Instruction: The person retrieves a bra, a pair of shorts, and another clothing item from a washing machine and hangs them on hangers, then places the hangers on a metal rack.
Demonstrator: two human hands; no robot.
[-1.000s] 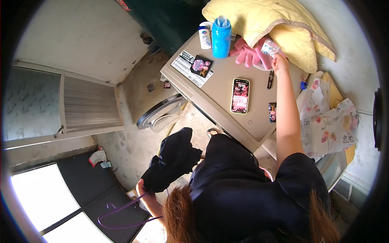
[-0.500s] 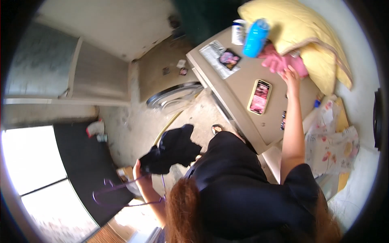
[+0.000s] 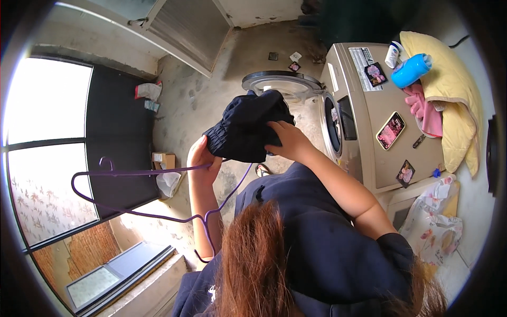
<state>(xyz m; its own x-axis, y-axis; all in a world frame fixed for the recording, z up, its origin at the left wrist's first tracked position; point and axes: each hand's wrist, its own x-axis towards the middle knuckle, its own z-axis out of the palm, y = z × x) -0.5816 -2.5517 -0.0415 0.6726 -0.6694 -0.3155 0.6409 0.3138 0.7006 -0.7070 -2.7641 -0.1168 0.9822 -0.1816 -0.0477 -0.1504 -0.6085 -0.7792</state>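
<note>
A dark, bunched-up garment (image 3: 248,127) with a gathered elastic waistband is held up in front of me, between both hands. My left hand (image 3: 205,157) is closed on its waistband end, and purple clothes hangers (image 3: 140,173) hang from the same hand, with two hooks showing. My right hand (image 3: 289,140) grips the garment's right side, fingers partly hidden in the cloth. Beyond the garment, the round door (image 3: 253,80) of a front-loading washing machine (image 3: 364,164) stands open.
On the machine's top lie a phone (image 3: 391,130), pink rubber gloves (image 3: 424,112), a blue bottle (image 3: 412,70), a white bottle (image 3: 393,55) and a yellow quilted cover (image 3: 449,79). A plastic bag (image 3: 434,224) is at right. A cardboard box (image 3: 165,160) stands left by the dark panel.
My right hand has left the pink gloves on the machine and come over to grip the garment. My left hand has brought garment and hangers nearer the middle. The view has turned.
</note>
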